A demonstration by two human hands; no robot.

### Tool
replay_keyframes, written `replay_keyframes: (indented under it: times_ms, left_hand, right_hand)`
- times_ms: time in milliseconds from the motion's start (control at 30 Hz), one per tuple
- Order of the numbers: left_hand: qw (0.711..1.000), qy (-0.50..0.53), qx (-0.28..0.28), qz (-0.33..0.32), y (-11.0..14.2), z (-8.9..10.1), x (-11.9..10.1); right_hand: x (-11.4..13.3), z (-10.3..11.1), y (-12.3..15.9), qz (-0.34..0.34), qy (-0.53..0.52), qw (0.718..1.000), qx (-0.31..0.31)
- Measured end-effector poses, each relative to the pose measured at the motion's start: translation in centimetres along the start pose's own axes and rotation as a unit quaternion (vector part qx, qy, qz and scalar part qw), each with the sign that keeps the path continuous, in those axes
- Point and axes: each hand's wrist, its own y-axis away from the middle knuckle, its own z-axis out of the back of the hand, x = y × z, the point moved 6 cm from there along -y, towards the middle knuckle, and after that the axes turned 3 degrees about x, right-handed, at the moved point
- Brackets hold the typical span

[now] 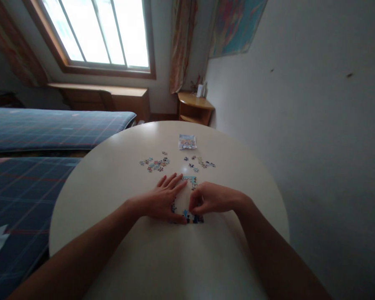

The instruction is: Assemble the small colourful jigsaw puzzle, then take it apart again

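A partly joined jigsaw puzzle (193, 218) lies on the round white table, its pieces forming a border around bare tabletop. My left hand (162, 200) rests flat with fingers spread over the puzzle's left side, covering much of that edge. Over the right side, my right hand (211, 198) is closed, thumb and fingertips pinched together just above the lower pieces. Whatever sits between those fingertips is hidden. Beyond my hands, loose puzzle pieces (158, 165) lie in a cluster at the left, with a smaller scatter of pieces (201, 162) at the right.
A small picture sheet or packet (187, 142) lies toward the far side of the white table (112, 166). Blue plaid mattresses (50, 129) stand to the left. A corner shelf (195, 101) is behind the table, and a white wall (315, 146) runs along the right.
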Motion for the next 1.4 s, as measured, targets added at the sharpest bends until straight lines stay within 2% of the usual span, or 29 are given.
replay_keyframes:
  times_ms: [833, 967, 1033, 1067, 1133, 1200, 1300, 1400]
  left_hand:
    - [1.000, 0.008, 0.000, 0.005, 0.0, 0.2, -0.2]
    - [1.000, 0.009, 0.000, 0.001, 0.0, 0.2, -0.1]
    - [1.000, 0.011, 0.003, -0.002, 0.1, 0.3, -0.2]
    - [1.000, 0.013, 0.006, -0.003, 0.1, 0.4, -0.2]
    - [1.000, 0.018, 0.012, -0.005, 0.1, 0.4, -0.2]
    - [1.000, 0.024, 0.009, -0.009, 0.1, 0.4, -0.1]
    - [0.999, 0.031, -0.001, -0.019, 0.2, 0.4, 0.1]
    - [0.999, 0.034, -0.002, -0.019, 0.2, 0.5, 0.4]
  right_hand:
    - [0.9, -0.1, -0.1, -0.022, 0.040, 0.999, -0.028]
    - [0.5, 0.4, -0.1, -0.007, 0.033, 0.999, -0.035]
    - [-0.5, 1.5, 0.0, -0.001, 0.050, 0.995, -0.084]
    - [-1.3, 2.5, 0.1, -0.010, 0.062, 0.990, -0.130]
    - [-3.3, 4.6, 0.6, -0.055, 0.117, 0.961, -0.245]
    - [-5.2, 6.1, 1.0, -0.095, 0.141, 0.933, -0.319]
    - [-7.1, 7.3, 1.2, -0.123, 0.152, 0.906, -0.377]
    - [-7.6, 7.6, 1.0, -0.120, 0.159, 0.892, -0.407]
